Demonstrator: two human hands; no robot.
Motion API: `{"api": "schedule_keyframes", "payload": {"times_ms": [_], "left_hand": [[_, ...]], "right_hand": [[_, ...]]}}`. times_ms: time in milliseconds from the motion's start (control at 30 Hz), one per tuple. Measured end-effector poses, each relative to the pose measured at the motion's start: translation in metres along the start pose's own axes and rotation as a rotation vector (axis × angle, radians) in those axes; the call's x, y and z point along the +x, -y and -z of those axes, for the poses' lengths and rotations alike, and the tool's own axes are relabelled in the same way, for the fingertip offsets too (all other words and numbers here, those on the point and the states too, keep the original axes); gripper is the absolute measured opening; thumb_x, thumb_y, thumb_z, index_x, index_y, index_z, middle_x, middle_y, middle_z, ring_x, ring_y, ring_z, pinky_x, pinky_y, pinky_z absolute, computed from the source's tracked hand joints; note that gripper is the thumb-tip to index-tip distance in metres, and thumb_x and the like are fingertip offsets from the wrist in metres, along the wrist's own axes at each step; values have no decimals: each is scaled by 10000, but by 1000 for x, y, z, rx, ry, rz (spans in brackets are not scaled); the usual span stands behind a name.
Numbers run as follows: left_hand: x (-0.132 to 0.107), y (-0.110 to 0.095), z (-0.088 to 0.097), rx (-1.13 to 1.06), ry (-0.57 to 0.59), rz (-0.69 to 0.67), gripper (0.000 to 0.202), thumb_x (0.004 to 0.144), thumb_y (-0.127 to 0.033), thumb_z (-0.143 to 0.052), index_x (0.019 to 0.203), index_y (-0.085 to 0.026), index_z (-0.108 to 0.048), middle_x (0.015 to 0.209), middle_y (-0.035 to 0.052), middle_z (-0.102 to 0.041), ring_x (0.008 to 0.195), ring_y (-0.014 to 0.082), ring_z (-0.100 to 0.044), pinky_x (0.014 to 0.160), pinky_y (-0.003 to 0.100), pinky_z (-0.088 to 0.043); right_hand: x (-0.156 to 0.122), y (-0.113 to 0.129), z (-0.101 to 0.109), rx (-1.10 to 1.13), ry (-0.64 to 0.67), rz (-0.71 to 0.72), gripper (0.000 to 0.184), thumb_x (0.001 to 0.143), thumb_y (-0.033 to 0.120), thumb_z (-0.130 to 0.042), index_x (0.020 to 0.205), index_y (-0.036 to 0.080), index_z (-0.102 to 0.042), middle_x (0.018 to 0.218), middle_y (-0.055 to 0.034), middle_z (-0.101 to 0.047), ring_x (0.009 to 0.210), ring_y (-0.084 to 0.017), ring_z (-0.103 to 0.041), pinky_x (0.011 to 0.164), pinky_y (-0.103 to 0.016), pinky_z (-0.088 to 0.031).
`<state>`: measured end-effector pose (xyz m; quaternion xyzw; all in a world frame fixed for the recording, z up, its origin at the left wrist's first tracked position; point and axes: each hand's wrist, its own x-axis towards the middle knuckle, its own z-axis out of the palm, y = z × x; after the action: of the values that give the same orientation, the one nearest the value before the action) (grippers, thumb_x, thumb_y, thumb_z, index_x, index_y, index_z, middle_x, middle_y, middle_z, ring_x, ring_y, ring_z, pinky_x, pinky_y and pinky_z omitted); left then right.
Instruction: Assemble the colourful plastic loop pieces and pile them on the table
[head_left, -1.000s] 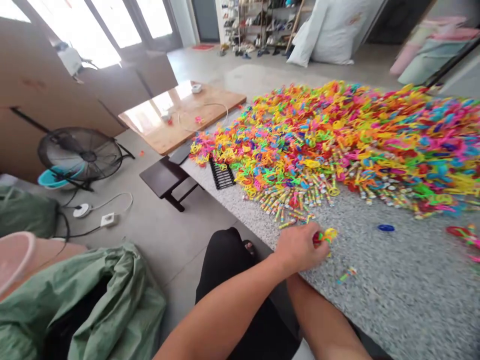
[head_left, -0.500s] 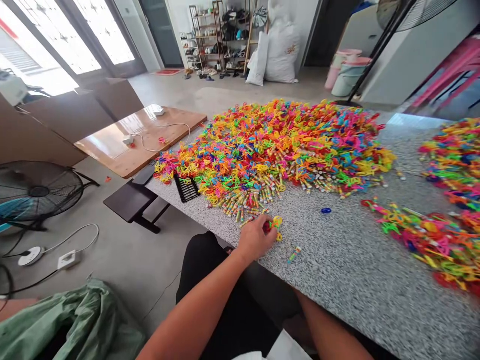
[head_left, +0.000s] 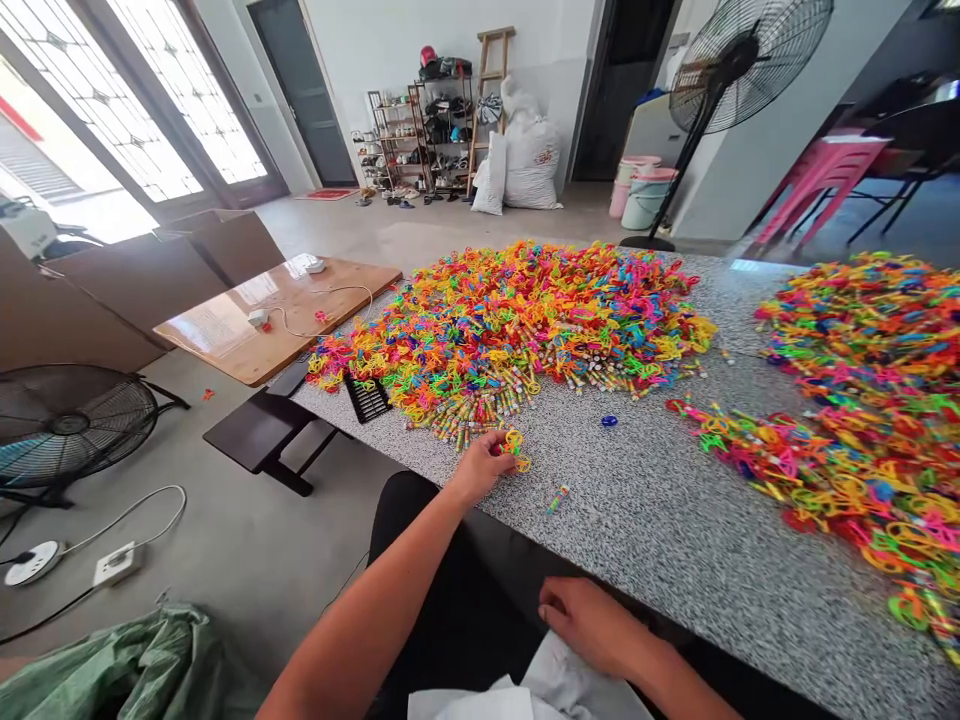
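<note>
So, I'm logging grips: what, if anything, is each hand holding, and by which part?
The left hand pinches colourful plastic pieces by the side nearest its palm, exact spot hidden; the right hand shows nothing held.

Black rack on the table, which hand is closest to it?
Left. The left hand is over the tabletop, right of the rack; the right hand is farther away.

Small looped plastic pieces [head_left: 514, 452], mostly yellow with bits of green and orange, bunched in the left hand [head_left: 480, 468]; they jut out of its grip, over the speckled grey bench [head_left: 645, 510]
</note>
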<state>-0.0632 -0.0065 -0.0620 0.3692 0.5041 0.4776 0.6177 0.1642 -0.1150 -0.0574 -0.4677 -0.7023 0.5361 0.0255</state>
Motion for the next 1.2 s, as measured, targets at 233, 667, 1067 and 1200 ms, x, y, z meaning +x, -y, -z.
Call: {"api": "schedule_keyframes", "payload": {"times_ms": [233, 667, 1067, 1200], "left_hand": [[-19, -6, -32, -205, 114, 101, 471, 598, -315, -916, 956, -168, -646, 846, -14, -609, 762, 126, -634, 678, 249, -560], [-52, -20, -27, -293, 270, 138, 493, 686, -314, -905, 1131, -190, -731, 894, 37, -701, 746, 115, -653, 730, 254, -550], [-47, -1, -43, -104, 163, -31, 457, 681, -414, -906, 954, -144, -658, 850, 15, -684, 742, 121, -632, 765, 285, -531], [-49, 4, -39, -100, 316, 11, 402, 719, -341, -853, 1018, -163, -652, 946, 44, -692, 854, 166, -651, 802, 307, -527]], "right_hand": [[7, 30, 55, 244, -639, 115, 332, 875, 462, -666, 1141, 264, -661, 948, -39, -738, 748, -204, -677, 707, -335, -510], [36, 34, 58, 1200, -216, 18, 243, 677, 328, -783, 802, 184, -631, 609, 43, -600, 424, -79, -475, 395, -211, -375], [38, 33, 49, 1413, -99, 66, 217, 675, 316, -706, 688, 208, -518, 522, 97, -407, 390, -49, -291, 377, -194, -281], [38, 33, 46, 1055, -341, 133, 191, 705, 355, -697, 754, 211, -583, 529, 79, -485, 399, -76, -367, 388, -221, -325]]}}
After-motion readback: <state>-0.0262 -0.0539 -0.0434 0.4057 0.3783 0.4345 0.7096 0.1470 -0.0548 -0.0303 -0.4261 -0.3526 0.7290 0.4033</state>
